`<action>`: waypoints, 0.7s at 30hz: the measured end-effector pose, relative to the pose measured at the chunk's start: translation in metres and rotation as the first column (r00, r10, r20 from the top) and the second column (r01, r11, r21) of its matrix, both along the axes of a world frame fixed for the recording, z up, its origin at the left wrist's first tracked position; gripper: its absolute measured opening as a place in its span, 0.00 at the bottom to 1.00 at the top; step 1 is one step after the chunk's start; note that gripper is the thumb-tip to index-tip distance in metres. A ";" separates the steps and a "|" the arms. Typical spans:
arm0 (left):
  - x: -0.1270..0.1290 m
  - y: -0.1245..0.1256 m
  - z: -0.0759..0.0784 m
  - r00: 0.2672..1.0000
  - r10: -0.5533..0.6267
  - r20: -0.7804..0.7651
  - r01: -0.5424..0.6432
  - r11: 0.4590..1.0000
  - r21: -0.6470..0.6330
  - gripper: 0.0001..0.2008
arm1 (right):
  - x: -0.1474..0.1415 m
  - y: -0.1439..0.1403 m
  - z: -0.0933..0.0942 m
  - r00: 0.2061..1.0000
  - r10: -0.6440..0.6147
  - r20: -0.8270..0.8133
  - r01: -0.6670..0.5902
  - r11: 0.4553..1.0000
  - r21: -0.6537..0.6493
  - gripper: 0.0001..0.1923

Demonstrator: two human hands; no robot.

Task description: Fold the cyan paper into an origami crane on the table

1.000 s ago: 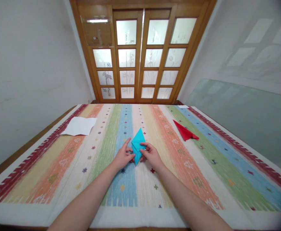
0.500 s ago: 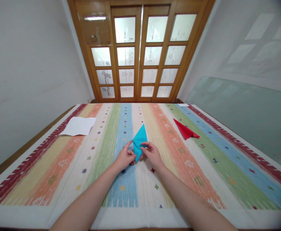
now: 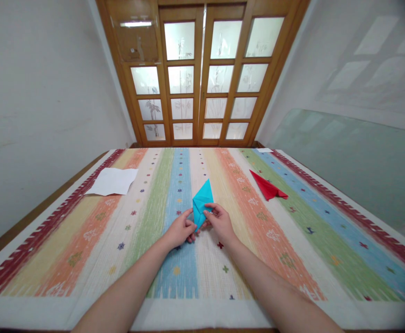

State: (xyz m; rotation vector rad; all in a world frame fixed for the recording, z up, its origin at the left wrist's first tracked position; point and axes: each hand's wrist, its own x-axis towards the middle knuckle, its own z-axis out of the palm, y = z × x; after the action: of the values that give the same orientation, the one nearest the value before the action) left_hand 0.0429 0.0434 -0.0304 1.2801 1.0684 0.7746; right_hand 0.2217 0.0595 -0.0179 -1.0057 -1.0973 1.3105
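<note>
A piece of blue folded paper (image 3: 201, 196), shaped like a long diamond with creases across it, is held between both hands above the middle of the table. My left hand (image 3: 181, 228) is closed at its lower left, thumb and fingers by the bottom point. On the right edge, my right hand (image 3: 219, 221) pinches the paper, thumb and index finger on its front face. The fingers behind the paper are partly hidden.
A striped cloth (image 3: 147, 259) covers the table. Red folded paper (image 3: 267, 186) lies to the right, and a white sheet (image 3: 114, 181) to the left. A small white piece (image 3: 264, 150) sits at the far edge. Wooden glazed doors (image 3: 202, 78) stand behind.
My left index finger has come down from the paper's left corner and curled in toward its lower edge. My right hand keeps its pinch, almost unmoved.
</note>
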 end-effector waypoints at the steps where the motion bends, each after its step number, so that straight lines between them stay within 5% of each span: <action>1: 0.000 0.000 0.000 1.000 0.003 0.001 -0.003 1.000 0.003 0.36 | 0.000 0.000 0.000 1.000 0.002 -0.001 -0.002 1.000 -0.001 0.22; 13: 0.001 -0.001 0.003 0.987 0.130 0.097 -0.141 0.984 0.113 0.36 | 0.000 0.001 -0.001 0.999 0.051 0.017 -0.051 0.999 0.007 0.26; 18: -0.003 0.003 0.004 0.957 0.223 0.184 -0.258 0.946 0.194 0.38 | -0.001 0.000 -0.002 0.985 0.163 0.062 -0.165 0.986 0.025 0.32; 21: -0.007 0.007 0.002 0.952 0.222 0.211 -0.267 0.939 0.217 0.32 | -0.002 -0.002 -0.003 0.969 0.228 0.096 -0.233 0.972 0.041 0.30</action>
State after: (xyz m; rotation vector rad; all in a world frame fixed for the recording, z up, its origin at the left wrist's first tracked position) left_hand 0.0363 0.0502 -0.0286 1.2625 1.0162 1.2228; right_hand 0.2200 0.0572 -0.0204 -0.9262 -1.3431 1.4243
